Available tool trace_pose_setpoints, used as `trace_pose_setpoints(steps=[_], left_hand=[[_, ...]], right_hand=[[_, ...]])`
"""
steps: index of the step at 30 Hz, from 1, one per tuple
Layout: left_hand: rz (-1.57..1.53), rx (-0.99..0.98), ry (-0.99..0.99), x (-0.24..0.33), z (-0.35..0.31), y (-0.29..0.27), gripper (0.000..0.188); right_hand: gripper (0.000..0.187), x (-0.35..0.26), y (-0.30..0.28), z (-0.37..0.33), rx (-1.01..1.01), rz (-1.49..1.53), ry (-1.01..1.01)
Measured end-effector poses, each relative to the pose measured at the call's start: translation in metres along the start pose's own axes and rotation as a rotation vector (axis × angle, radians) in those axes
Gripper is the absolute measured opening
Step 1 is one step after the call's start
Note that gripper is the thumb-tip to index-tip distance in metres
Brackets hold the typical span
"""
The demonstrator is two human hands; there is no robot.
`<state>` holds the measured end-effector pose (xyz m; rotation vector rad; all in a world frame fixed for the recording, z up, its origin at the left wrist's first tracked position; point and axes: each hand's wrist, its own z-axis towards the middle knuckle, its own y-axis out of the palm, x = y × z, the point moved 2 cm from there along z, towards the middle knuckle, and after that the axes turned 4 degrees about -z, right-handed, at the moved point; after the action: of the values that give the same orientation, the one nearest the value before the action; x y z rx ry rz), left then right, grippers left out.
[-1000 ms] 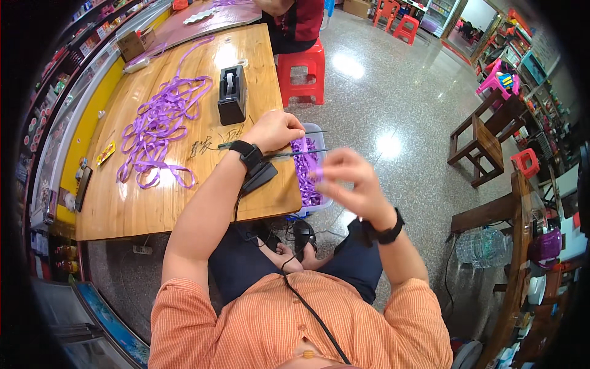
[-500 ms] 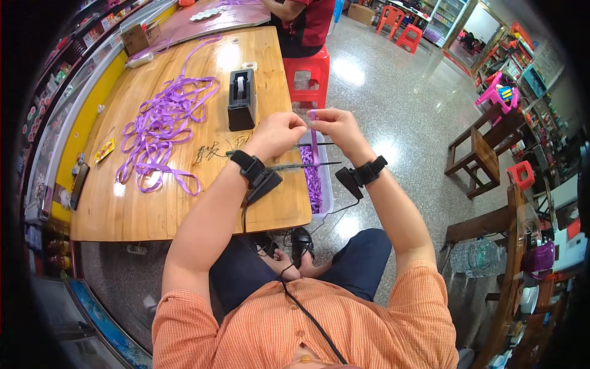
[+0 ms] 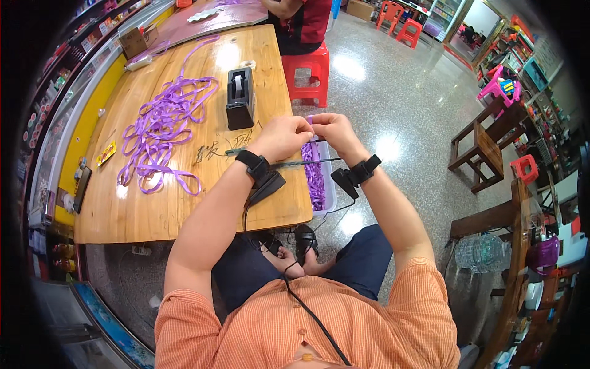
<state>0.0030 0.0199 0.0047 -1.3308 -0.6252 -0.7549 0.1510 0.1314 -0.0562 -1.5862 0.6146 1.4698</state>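
My left hand [image 3: 284, 136] and my right hand [image 3: 327, 128] meet above the table's right edge, both pinching a small piece of purple ribbon [image 3: 310, 120] between their fingertips. Below them a clear tray [image 3: 330, 189] with cut purple ribbon pieces [image 3: 315, 175] juts past the edge of the wooden table [image 3: 147, 209]. A pair of scissors [image 3: 295, 162] lies under my hands. A black tape dispenser [image 3: 239, 98] stands just beyond my left hand. Both wrists carry black strapped devices.
A tangled heap of long purple ribbon [image 3: 160, 132] covers the table's left half. A red plastic stool [image 3: 307, 71] and another person in red [image 3: 301, 18] are at the table's far end. Wooden chairs [image 3: 485, 147] stand to the right on the tiled floor.
My right hand rose from lower right near my lap up to my left hand. Both hands now grip the ribbon piece together above the tray.
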Motion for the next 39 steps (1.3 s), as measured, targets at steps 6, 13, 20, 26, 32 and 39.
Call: trace_pose_setpoints(steps=[6,13,20,26,32,39], left_hand=[[0.196,-0.071,0.132,0.001,0.0,0.007,0.024],[0.214,-0.085,0.136,-0.003,0.001,0.007,0.025],[0.169,-0.117,0.099,0.002,0.002,0.006,0.028],[0.179,-0.11,0.133,0.007,0.001,0.007,0.028],[0.197,-0.101,0.17,0.01,0.0,0.006,0.028],[0.144,0.004,0.066,0.024,-0.013,0.001,0.027]], right_hand=[[0.021,-0.001,-0.004,-0.019,-0.1,0.25,0.217],[0.037,0.014,0.0,-0.057,-0.223,0.545,0.205],[0.032,0.036,0.023,-0.077,-0.263,0.44,0.008],[0.022,0.038,0.025,-0.097,-0.179,0.491,0.087],[0.023,0.028,0.027,-0.113,-0.04,0.39,0.173],[0.023,0.023,0.035,-0.124,-0.017,0.493,0.098]])
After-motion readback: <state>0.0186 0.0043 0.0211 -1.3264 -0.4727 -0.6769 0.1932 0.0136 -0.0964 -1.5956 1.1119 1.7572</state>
